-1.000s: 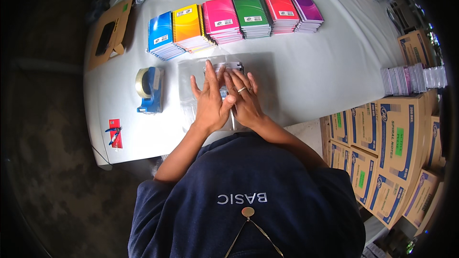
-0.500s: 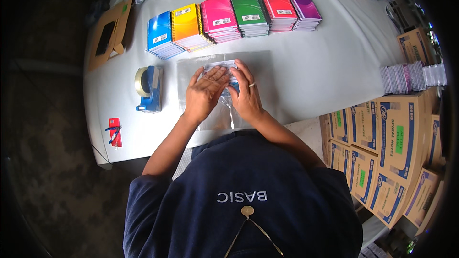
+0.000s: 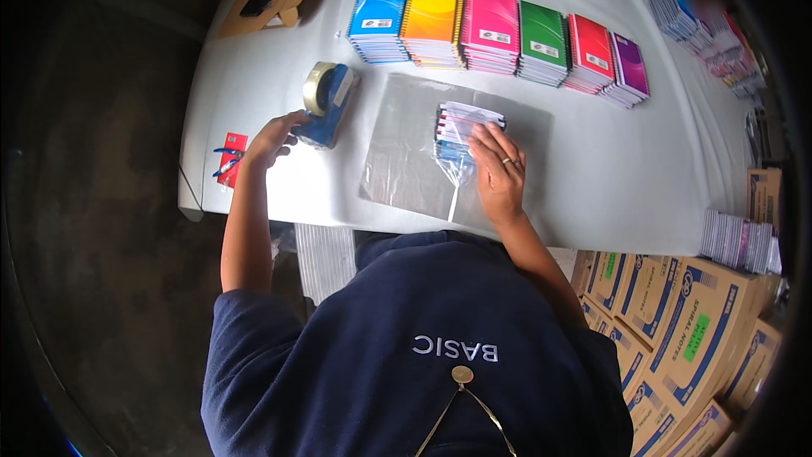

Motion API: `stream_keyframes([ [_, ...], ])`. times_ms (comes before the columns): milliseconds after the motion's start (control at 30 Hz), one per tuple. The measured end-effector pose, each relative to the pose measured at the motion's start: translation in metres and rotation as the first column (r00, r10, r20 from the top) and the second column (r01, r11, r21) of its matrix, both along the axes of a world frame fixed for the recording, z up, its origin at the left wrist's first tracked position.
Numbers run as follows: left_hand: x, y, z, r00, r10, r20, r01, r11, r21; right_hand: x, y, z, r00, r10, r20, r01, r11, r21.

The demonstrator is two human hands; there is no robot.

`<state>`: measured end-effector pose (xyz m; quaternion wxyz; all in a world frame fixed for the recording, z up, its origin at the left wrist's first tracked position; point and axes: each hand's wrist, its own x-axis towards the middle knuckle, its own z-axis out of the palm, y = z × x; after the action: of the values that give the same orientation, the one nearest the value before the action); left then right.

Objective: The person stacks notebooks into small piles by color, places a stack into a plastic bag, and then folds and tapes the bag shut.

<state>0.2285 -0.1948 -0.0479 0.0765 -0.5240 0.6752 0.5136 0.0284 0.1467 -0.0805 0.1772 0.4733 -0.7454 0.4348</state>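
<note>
My right hand (image 3: pixel 497 172) lies flat on a small bundle of notebooks wrapped in a clear plastic bag (image 3: pixel 459 131), pressing it onto a stack of clear bags (image 3: pixel 397 152) on the white table (image 3: pixel 609 178). My left hand (image 3: pixel 275 137) has reached out to the left and touches the near end of a blue tape dispenser (image 3: pixel 326 101) with its roll of tape. Its fingers curl at the dispenser's base.
Along the far side stands a row of spiral notebook stacks: blue (image 3: pixel 378 21), yellow (image 3: pixel 431 24), pink (image 3: pixel 491 31), green (image 3: pixel 542 42), red (image 3: pixel 590 52), purple (image 3: pixel 629 69). A red card with pens (image 3: pixel 230 155) lies at the left edge. Cardboard boxes (image 3: pixel 677 322) are stacked at right.
My left hand left the wrapped bundle and moved left to the tape dispenser. My right hand stayed pressing on the bundle.
</note>
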Motion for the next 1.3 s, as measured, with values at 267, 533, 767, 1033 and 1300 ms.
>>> stream_keyframes([
  [267, 0.056, 0.005, -0.017, 0.615, 0.264, -0.743, 0.335, 0.766, 0.549, 0.001, -0.001, 0.002, 1.000, -0.021, 0.000, 0.021, 1.000, 0.008],
  [533, 0.016, 0.036, -0.009, 0.989, 0.143, -0.027, -0.084, 0.408, -0.909, -0.002, 0.000, -0.003, 1.000, 0.014, 0.021, -0.013, 0.999, -0.045],
  [767, -0.003, 0.071, -0.009, 0.944, 0.317, 0.091, -0.094, 0.523, -0.847, -0.003, -0.002, -0.005, 0.999, 0.031, 0.024, -0.030, 0.998, -0.055],
  [1033, 0.038, 0.015, -0.054, 0.865, 0.501, 0.022, -0.247, 0.463, -0.851, -0.002, -0.001, -0.001, 0.999, 0.032, 0.023, -0.031, 0.999, -0.042],
  [1300, -0.071, 0.139, 0.041, 0.325, -0.163, -0.932, -0.279, 0.925, -0.259, -0.003, 0.000, -0.008, 1.000, 0.009, -0.001, -0.009, 0.999, -0.031],
])
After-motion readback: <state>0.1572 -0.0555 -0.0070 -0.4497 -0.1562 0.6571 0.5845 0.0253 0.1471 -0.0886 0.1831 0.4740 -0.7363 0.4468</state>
